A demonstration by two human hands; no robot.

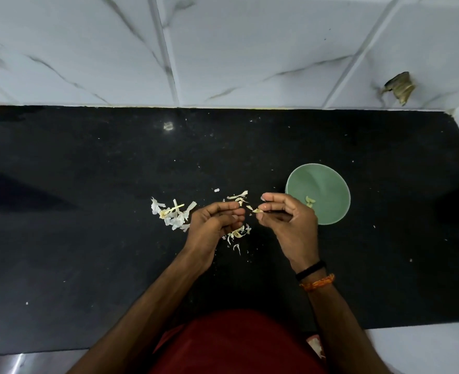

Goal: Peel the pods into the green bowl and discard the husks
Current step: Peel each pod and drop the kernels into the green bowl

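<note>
In green bowl (328, 184), seemingly peeled pieces (310, 201).

Over the black table (88, 211), the right hand (290, 220) pinches a small pale pod piece (257, 210) just beside the green bowl (328, 182), which holds a few peeled bits (310, 201). The left hand (212, 222) is curled, perhaps round a scrap. Pale husks (173, 213) lie scattered by the left hand.

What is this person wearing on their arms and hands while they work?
Both forearms are bare, with no sleeves or gloves. The right hand has two bands at the wrist: a black band and, just behind it, an orange thread. The left hand and its wrist carry nothing. No rings are visible.
</note>
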